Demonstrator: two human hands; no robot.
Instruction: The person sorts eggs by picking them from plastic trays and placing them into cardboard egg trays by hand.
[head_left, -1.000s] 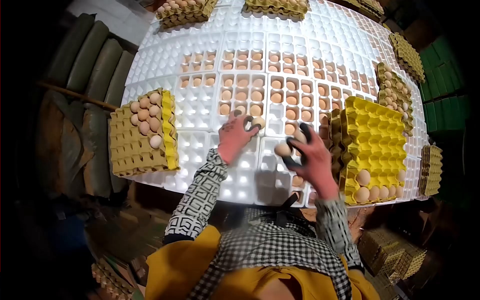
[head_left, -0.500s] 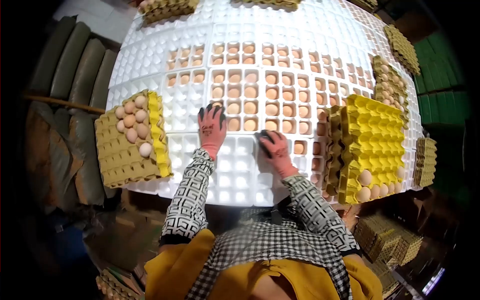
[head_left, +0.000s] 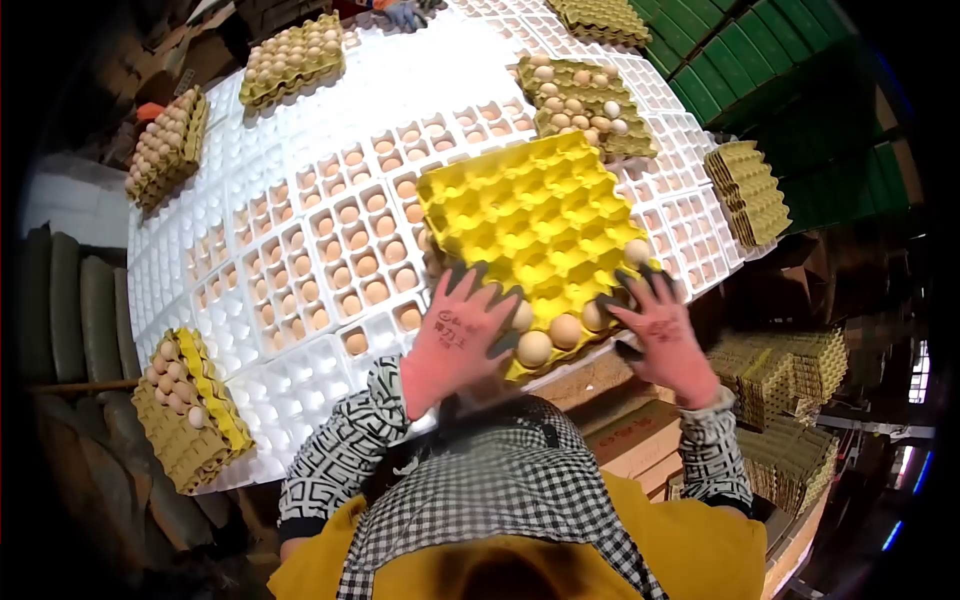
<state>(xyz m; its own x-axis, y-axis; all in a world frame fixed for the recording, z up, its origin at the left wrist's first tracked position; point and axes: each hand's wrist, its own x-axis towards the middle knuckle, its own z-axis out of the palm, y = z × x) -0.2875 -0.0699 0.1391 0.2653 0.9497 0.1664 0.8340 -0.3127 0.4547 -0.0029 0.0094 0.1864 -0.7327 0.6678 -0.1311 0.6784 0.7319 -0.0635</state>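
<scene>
A yellow egg tray (head_left: 530, 215), mostly bare cups, tops a stack in front of me. Brown eggs sit along its near edge, among them a large egg (head_left: 534, 349) and another egg (head_left: 565, 331). My left hand (head_left: 462, 335), in a pink glove with dark fingertips, is at the tray's near left corner, fingers spread beside the eggs. On the other side, my right hand (head_left: 665, 335), gloved alike, has its fingers apart beside the eggs at the right corner. Whether either hand touches an egg I cannot tell.
White foam trays (head_left: 290, 362) cover the table, many cells holding eggs. Pulp trays with eggs stand at the left (head_left: 180, 400), the back (head_left: 292, 62) and the right (head_left: 590, 105). A co-worker's gloved hand (head_left: 405, 14) shows at the far edge. Green crates (head_left: 745, 60) are stacked on the right.
My view has turned right. Both hands have moved from the white foam trays to the near edge of the yellow egg tray, and their fingers are now spread.
</scene>
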